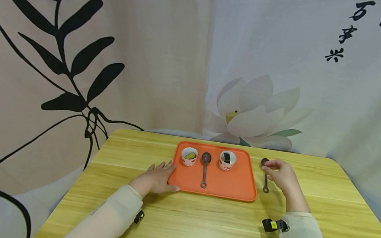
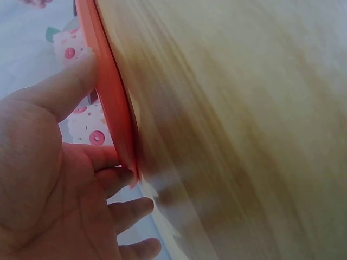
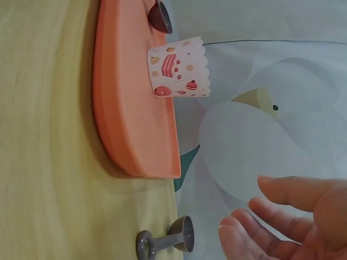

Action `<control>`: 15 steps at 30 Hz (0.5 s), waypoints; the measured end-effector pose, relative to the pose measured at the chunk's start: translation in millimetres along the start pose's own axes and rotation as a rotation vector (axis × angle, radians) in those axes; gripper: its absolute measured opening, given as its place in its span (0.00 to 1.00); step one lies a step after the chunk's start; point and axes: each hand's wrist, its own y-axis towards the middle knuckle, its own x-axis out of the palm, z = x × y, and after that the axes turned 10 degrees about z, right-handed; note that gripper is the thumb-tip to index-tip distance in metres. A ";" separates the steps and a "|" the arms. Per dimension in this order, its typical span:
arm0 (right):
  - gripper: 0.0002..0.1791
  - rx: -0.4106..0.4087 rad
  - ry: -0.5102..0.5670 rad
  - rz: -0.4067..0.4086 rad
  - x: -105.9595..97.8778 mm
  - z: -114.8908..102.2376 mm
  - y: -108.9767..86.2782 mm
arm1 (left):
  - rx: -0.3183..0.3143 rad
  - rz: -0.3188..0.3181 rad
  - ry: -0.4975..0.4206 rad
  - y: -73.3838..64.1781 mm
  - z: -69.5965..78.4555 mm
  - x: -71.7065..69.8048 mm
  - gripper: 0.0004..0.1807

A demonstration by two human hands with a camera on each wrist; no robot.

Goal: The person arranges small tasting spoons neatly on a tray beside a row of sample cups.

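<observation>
An orange tray (image 1: 232, 184) lies on the table, holding a brown round-bowled spoon (image 1: 205, 168) between two patterned paper cups. The left cup (image 1: 188, 162) contains yellow-green pieces; the right cup (image 1: 226, 167) has a dark block with white in it. At the tray's front left corner my left hand (image 1: 155, 179) touches the rim, thumb along the front edge and fingers spread by the left side. My right hand (image 1: 281, 174) hovers over a second brown spoon (image 3: 165, 242) on the table right of the tray. Its fingers are loosely bent, apart from the spoon, with nothing between them.
The yellow wood-grain table (image 1: 202, 224) reaches back to a pale curtain (image 1: 161, 57) printed with dark leaves and a lotus. A black wrist camera (image 1: 271, 225) sits on the right sleeve, and another device (image 1: 139, 217) on the left.
</observation>
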 end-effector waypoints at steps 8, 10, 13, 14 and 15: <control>0.22 0.017 0.015 -0.003 -0.6 6.6 3.3 | 0.006 0.000 0.008 2.4 -1.5 2.0 0.51; 0.22 0.024 0.019 0.003 0.8 8.5 4.1 | 0.007 0.000 0.007 2.4 -1.6 2.0 0.51; 0.21 0.034 0.018 0.011 2.4 11.5 5.4 | 0.007 -0.001 0.007 2.4 -1.8 2.4 0.51; 0.21 0.040 0.017 0.013 3.1 12.5 5.7 | 0.006 -0.002 0.006 2.4 -1.8 2.5 0.51; 0.21 0.048 0.014 0.014 3.6 13.1 5.8 | 0.005 -0.002 0.007 2.2 -1.8 2.5 0.51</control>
